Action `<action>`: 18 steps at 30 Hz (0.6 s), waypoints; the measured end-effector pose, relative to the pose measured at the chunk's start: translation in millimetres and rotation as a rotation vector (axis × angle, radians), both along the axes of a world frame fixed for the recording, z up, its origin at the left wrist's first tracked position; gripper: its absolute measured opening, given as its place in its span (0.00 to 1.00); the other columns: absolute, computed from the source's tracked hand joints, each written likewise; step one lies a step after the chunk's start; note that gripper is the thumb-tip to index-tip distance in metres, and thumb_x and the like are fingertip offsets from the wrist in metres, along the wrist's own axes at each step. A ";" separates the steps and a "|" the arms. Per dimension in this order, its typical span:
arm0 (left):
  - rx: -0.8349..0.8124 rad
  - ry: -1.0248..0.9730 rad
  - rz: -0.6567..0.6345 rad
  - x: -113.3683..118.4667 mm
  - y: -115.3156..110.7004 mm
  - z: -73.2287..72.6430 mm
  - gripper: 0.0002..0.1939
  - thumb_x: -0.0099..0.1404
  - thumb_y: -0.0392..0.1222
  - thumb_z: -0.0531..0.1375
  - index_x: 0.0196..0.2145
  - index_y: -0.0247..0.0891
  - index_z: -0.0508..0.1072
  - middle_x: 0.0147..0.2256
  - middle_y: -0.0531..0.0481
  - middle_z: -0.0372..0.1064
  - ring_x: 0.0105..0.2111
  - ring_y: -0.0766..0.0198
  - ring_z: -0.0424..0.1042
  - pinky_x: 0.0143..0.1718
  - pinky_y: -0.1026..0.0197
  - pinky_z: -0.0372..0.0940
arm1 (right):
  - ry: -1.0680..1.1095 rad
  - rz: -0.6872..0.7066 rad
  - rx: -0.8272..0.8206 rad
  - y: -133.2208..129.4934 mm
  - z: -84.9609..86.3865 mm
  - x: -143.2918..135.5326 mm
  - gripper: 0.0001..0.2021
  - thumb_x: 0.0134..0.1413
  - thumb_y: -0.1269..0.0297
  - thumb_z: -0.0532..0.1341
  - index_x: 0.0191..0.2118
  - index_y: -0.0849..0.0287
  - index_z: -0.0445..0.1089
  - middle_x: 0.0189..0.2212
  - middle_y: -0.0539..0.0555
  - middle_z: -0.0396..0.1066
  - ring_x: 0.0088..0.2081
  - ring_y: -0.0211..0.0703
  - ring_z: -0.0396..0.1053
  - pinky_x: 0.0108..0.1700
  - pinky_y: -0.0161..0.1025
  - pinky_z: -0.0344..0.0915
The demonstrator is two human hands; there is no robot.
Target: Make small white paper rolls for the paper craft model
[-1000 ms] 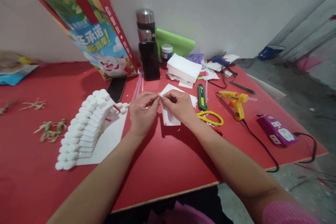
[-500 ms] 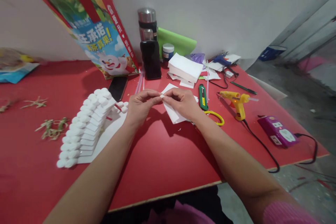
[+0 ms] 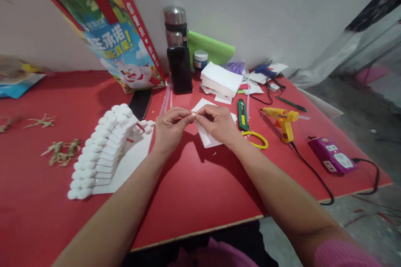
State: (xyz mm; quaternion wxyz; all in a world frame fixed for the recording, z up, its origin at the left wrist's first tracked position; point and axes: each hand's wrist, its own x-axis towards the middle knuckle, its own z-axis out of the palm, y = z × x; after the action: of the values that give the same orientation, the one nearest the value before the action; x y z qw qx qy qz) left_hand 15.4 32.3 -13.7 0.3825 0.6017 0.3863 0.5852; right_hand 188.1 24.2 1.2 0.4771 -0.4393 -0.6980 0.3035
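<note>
1. Small white piece (image 3: pixel 193 114) is pinched above the red table (image 3: pixel 200 200).
2. Left hand (image 3: pixel 169 131) and right hand (image 3: pixel 218 124) meet, fingertips clamped on it.
3. White paper (image 3: pixel 205 138) lies beneath the right hand.
4. Green cutter (image 3: pixel 242 114) lies just right.
5. White stepped model (image 3: pixel 99 150) stands left.

- Piece (image 3: pixel 193 114): tiny and white, pinched between the fingertips of the left hand (image 3: pixel 171 127) and right hand (image 3: pixel 217 124); mostly covered, so its shape cannot be told.
- Paper (image 3: pixel 205 137): white, straight-edged, partly hidden by the right hand, showing beyond and nearer than it; whether it lies flat is unclear.
</note>
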 end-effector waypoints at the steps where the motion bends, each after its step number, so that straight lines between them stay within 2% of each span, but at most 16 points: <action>1: -0.003 0.000 0.008 0.4 0.0 -0.7 0.02 0.60 0.38 0.72 0.29 0.41 0.84 0.32 0.49 0.79 0.34 0.61 0.76 0.38 0.59 0.71 | -0.008 -0.020 -0.002 -0.5 0.2 -0.5 0.08 0.61 0.63 0.65 0.31 0.59 0.76 0.27 0.50 0.75 0.30 0.39 0.67 0.34 0.38 0.61; 3: -0.016 -0.009 0.015 0.2 0.1 -1.1 0.01 0.60 0.38 0.72 0.30 0.41 0.84 0.33 0.49 0.79 0.35 0.62 0.76 0.39 0.60 0.71 | 0.040 -0.006 -0.099 0.4 1.5 0.5 0.09 0.61 0.60 0.67 0.32 0.58 0.76 0.29 0.52 0.76 0.31 0.41 0.69 0.35 0.39 0.64; 5: -0.075 -0.055 -0.018 -1.1 0.7 -0.5 0.03 0.61 0.40 0.72 0.32 0.40 0.84 0.32 0.49 0.78 0.33 0.62 0.76 0.38 0.59 0.71 | 0.218 0.105 -0.351 4.1 3.2 4.2 0.15 0.64 0.51 0.66 0.34 0.59 0.76 0.31 0.54 0.77 0.31 0.44 0.72 0.37 0.40 0.69; 7: -0.176 -0.122 -0.082 -3.1 1.5 0.0 0.06 0.60 0.43 0.73 0.33 0.40 0.83 0.30 0.50 0.77 0.29 0.64 0.74 0.34 0.60 0.70 | 0.464 0.268 -0.688 9.3 4.7 8.6 0.22 0.70 0.44 0.58 0.39 0.60 0.75 0.33 0.58 0.79 0.31 0.47 0.76 0.39 0.45 0.74; 8: -0.226 -0.158 -0.111 -4.1 2.1 0.1 0.08 0.60 0.45 0.74 0.34 0.40 0.83 0.29 0.50 0.77 0.27 0.64 0.73 0.31 0.60 0.70 | 0.573 0.347 -0.848 11.8 5.1 10.3 0.25 0.73 0.43 0.52 0.41 0.60 0.74 0.33 0.60 0.79 0.32 0.49 0.78 0.41 0.48 0.76; 10: -0.290 -0.204 -0.141 -6.2 3.4 -0.3 0.12 0.58 0.49 0.75 0.34 0.40 0.83 0.30 0.50 0.77 0.26 0.65 0.72 0.28 0.62 0.68 | 0.720 0.477 -1.087 15.2 5.8 11.6 0.28 0.77 0.48 0.42 0.46 0.63 0.72 0.33 0.63 0.80 0.33 0.51 0.80 0.43 0.52 0.78; 13: -0.293 -0.216 -0.133 -8.4 5.0 -0.7 0.14 0.55 0.50 0.78 0.34 0.41 0.83 0.33 0.48 0.79 0.29 0.64 0.73 0.29 0.62 0.69 | 0.832 0.579 -1.220 14.8 7.7 9.1 0.27 0.79 0.57 0.37 0.50 0.66 0.70 0.33 0.63 0.80 0.34 0.51 0.80 0.45 0.55 0.79; 18: -0.248 -0.129 -0.135 -7.2 2.8 2.7 0.11 0.56 0.48 0.77 0.32 0.41 0.83 0.33 0.48 0.79 0.33 0.62 0.75 0.36 0.60 0.72 | 0.895 0.553 -1.241 9.7 11.5 5.3 0.21 0.79 0.60 0.41 0.47 0.64 0.69 0.28 0.56 0.77 0.27 0.43 0.75 0.37 0.47 0.79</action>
State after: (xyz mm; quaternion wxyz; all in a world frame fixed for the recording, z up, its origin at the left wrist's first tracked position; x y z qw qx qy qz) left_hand 8.2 35.1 -11.1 0.5161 0.5357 0.3890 0.5435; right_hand 193.5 33.9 12.6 0.2883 -0.2723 -0.2290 0.8890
